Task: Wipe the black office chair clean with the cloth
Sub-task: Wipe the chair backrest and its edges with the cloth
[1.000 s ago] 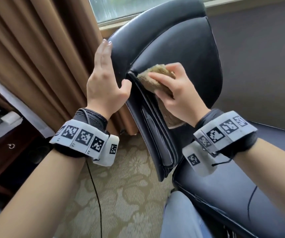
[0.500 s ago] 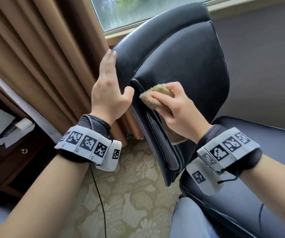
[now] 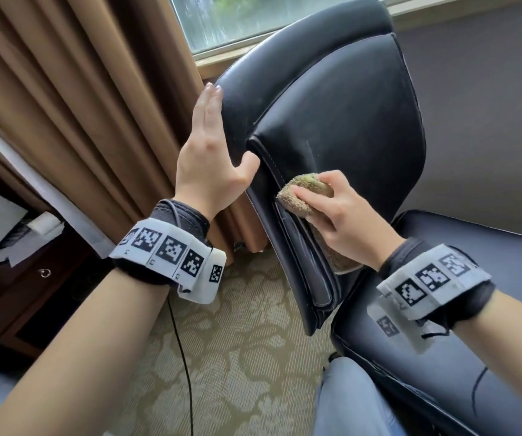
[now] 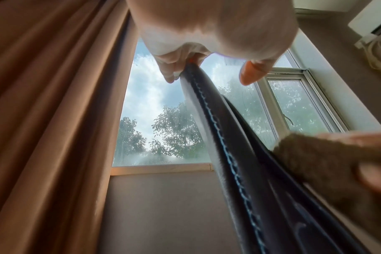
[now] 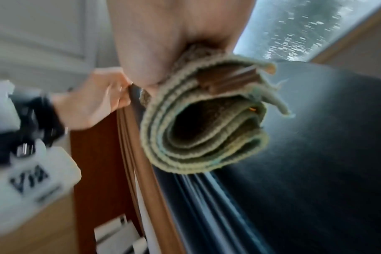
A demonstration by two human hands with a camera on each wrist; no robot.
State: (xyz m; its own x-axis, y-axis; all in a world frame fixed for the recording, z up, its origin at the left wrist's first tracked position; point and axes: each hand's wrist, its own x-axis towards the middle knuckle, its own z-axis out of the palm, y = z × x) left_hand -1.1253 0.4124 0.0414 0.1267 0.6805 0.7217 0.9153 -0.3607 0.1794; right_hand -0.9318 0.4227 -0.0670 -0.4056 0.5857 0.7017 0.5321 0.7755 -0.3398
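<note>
The black office chair's backrest [image 3: 347, 105] leans in front of me, with its seat [image 3: 473, 278] at lower right. My left hand [image 3: 218, 136] braces the backrest's left edge: straight fingers lie behind it and the thumb rests on the front. The left wrist view shows the stitched edge [image 4: 228, 137] running away from those fingers. My right hand [image 3: 332, 209] grips a folded olive-brown cloth [image 3: 303, 190] and presses it against the backrest pad's left rim, below the pad's top corner. Seen from the right wrist, the cloth [image 5: 202, 130] is a thick rolled wad against the black leather [image 5: 315, 154].
A brown curtain [image 3: 96, 105] hangs just left of the chair, below a window [image 3: 237, 17]. A dark wooden desk [image 3: 17, 278] with papers stands at far left. A black cable [image 3: 184, 357] hangs from my left wrist over patterned carpet [image 3: 237, 357]. My knee [image 3: 347, 398] is by the seat.
My right hand has slid the cloth down the pad's left rim, away from its top corner. My left hand has stayed on the backrest's edge.
</note>
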